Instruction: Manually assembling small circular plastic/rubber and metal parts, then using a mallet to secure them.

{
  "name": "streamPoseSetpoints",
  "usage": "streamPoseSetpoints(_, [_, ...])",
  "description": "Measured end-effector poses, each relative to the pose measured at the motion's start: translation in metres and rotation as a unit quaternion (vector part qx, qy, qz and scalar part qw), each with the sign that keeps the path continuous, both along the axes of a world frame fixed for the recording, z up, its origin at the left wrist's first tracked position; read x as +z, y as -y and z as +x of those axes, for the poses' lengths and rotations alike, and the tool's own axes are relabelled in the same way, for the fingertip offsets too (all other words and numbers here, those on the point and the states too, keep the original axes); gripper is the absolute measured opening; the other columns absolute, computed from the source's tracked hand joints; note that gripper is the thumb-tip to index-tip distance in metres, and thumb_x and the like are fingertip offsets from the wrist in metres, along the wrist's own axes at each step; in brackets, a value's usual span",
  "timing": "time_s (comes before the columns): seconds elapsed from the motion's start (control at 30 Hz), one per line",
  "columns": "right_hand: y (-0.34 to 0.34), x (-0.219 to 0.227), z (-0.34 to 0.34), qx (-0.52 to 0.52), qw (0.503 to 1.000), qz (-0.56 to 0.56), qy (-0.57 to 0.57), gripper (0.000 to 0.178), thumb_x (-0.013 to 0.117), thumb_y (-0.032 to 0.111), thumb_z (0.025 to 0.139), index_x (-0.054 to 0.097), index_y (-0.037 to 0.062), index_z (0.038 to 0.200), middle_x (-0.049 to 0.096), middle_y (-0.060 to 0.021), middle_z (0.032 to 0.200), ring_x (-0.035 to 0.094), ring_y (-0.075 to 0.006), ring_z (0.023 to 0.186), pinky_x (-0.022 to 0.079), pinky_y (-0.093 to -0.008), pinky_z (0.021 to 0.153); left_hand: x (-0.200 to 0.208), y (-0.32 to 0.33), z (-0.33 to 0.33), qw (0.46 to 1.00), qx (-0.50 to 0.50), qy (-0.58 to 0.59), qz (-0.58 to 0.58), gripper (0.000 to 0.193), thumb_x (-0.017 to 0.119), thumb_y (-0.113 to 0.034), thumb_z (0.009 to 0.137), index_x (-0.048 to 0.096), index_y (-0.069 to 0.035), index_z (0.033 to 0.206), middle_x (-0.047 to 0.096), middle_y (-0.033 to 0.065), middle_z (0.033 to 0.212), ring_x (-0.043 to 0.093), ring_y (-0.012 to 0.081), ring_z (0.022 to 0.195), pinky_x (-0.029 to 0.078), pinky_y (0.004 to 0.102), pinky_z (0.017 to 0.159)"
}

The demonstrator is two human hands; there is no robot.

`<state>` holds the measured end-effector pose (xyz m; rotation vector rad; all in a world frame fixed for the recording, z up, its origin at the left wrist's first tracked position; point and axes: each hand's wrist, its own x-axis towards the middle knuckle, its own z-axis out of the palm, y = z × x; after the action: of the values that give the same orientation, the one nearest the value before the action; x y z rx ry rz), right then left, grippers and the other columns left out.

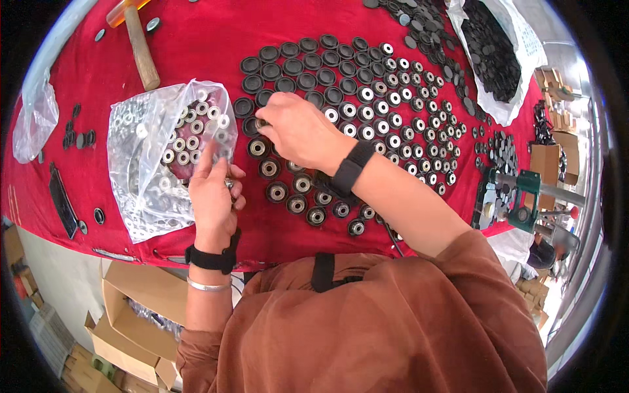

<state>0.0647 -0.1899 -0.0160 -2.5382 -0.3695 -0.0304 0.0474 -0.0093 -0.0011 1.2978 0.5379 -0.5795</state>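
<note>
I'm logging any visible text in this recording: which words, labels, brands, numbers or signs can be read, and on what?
Nothing can be read in this view.
White bag at the upper right: faint marks that look like print, too small to read.
Clear plastic bag: no lettering can be made out.
Metal rings: any markings would be too small to read.

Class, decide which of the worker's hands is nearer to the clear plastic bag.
The left: the left hand is at the clear plastic bag's right edge; the right hand is farther right, among the black caps.
</note>
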Motion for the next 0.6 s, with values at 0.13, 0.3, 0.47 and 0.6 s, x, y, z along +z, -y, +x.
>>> streamPoseSetpoints(0.13, [-0.009, -0.008, 0.008, 0.015, 1.0, -0.021, 0.001, 0.013, 0.062, 0.01, 0.08, 0.062, 0.0008, 0.089, 0.055, -0.0139, 0.086, 0.055, -0.0318, 0.087, 0.047, -0.0396, 0.077, -0.003, -0.002, 0.005, 0.999, 0.0, -0.024, -0.021, 0.046, 0.044, -0.014, 0.095, 0.036, -0.012, 0.14, 0.052, 0.0007, 0.073, 0.04, 0.0071, 0.051, 0.03, 0.0191, 0.039])
streamPoseSetpoints(0.3, [-0.013, -0.01, 0.01, 0.03, 0.999, -0.033, -0.003, 0.012, 0.062, 0.01, 0.079, 0.063, 0.0019, 0.087, 0.054, -0.0128, 0.087, 0.054, -0.0304, 0.088, 0.048, -0.0389, 0.076, -0.003, -0.004, 0.005, 0.999, 0.004, -0.028, -0.033, 0.04, 0.045, -0.016, 0.095, 0.043, -0.011, 0.135, 0.052, 0.0009, 0.073, 0.041, 0.0075, 0.052, 0.03, 0.019, 0.04])
streamPoseSetpoints(0.47, [-0.015, 0.002, 0.015, 0.045, 0.992, -0.115, -0.002, 0.012, 0.062, 0.011, 0.079, 0.062, 0.0015, 0.085, 0.054, -0.0123, 0.087, 0.055, -0.0292, 0.087, 0.048, -0.0383, 0.075, -0.007, -0.008, 0.007, 0.979, 0.027, -0.098, -0.178, 0.029, 0.044, -0.025, 0.097, 0.056, 0.0, 0.105, 0.056, 0.0044, 0.074, 0.05, 0.0115, 0.057, 0.042, 0.0234, 0.045])
streamPoseSetpoints(0.6, [-0.015, 0.0, -0.001, 0.011, 0.998, 0.004, 0.058, 0.011, 0.063, 0.013, 0.078, 0.063, 0.0028, 0.083, 0.056, -0.0097, 0.081, 0.056, -0.0277, 0.083, 0.049, -0.0376, 0.073, -0.009, -0.007, 0.004, 0.946, 0.069, -0.165, -0.269, 0.033, 0.041, -0.028, 0.098, 0.057, 0.001, 0.096, 0.062, 0.0105, 0.087, 0.063, 0.0212, 0.076, 0.058, 0.0337, 0.067])
